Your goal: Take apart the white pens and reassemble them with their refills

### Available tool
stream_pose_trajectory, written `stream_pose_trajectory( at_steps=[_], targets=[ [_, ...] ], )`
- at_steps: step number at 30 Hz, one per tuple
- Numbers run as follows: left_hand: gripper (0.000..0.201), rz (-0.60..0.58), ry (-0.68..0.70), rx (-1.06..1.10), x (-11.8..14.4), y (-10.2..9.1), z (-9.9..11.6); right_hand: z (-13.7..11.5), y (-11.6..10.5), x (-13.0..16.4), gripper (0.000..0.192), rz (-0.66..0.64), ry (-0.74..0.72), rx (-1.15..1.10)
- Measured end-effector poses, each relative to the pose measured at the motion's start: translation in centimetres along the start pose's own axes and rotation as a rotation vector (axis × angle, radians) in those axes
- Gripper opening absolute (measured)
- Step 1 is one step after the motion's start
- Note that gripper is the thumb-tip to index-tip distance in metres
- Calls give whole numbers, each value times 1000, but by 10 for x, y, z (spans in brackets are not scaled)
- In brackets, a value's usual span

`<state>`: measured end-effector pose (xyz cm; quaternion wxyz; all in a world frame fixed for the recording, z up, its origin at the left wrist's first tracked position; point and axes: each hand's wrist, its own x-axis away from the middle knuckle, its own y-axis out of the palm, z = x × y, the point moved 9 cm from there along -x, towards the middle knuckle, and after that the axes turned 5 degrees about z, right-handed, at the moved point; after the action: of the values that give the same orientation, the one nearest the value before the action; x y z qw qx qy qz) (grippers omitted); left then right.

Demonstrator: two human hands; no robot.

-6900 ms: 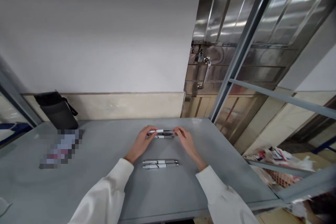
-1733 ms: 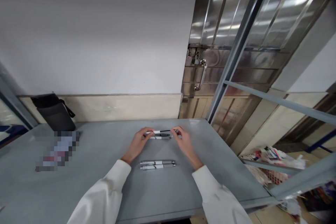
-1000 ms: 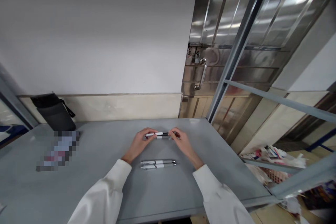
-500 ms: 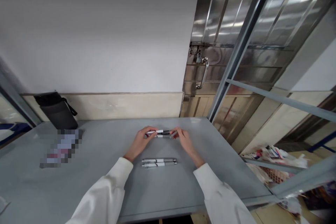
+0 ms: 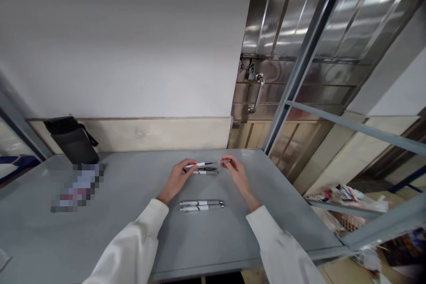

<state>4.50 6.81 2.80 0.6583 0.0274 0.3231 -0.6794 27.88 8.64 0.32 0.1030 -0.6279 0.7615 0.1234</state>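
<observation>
Both my hands hold one white pen (image 5: 203, 164) level above the grey table (image 5: 133, 213). My left hand (image 5: 178, 177) pinches its left end. My right hand (image 5: 234, 172) pinches its right end, where a thin part sticks out of the barrel. Directly under that pen lie a dark pen part (image 5: 206, 169) and another white pen (image 5: 205, 172) on the table. Nearer to me, two white and silver pens (image 5: 202, 205) lie side by side between my forearms.
A black pouch (image 5: 72, 140) leans on the wall at the back left, with a blurred flat object (image 5: 78, 186) in front of it. A metal door with a handle (image 5: 255, 93) and a padlock stands behind the table's right corner. Clutter fills the floor at the right.
My right hand has slid to the right and the held pen now looks longer, with a thin part drawn out of its right end. The two near pens have not moved.
</observation>
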Motion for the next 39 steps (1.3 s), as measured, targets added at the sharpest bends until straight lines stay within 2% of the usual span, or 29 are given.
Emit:
stream_pose_trajectory(
  at_steps=[14, 24, 39],
  targets=[
    [32, -15, 9, -11, 0, 1, 4, -4, 4, 2, 41, -31, 14, 54],
    [32, -12, -2, -5, 1, 0, 3, -3, 5, 3, 34, -37, 40, 10],
    [33, -19, -16, -4, 1, 0, 5, -6, 5, 4, 37, -40, 33, 46]
  ],
)
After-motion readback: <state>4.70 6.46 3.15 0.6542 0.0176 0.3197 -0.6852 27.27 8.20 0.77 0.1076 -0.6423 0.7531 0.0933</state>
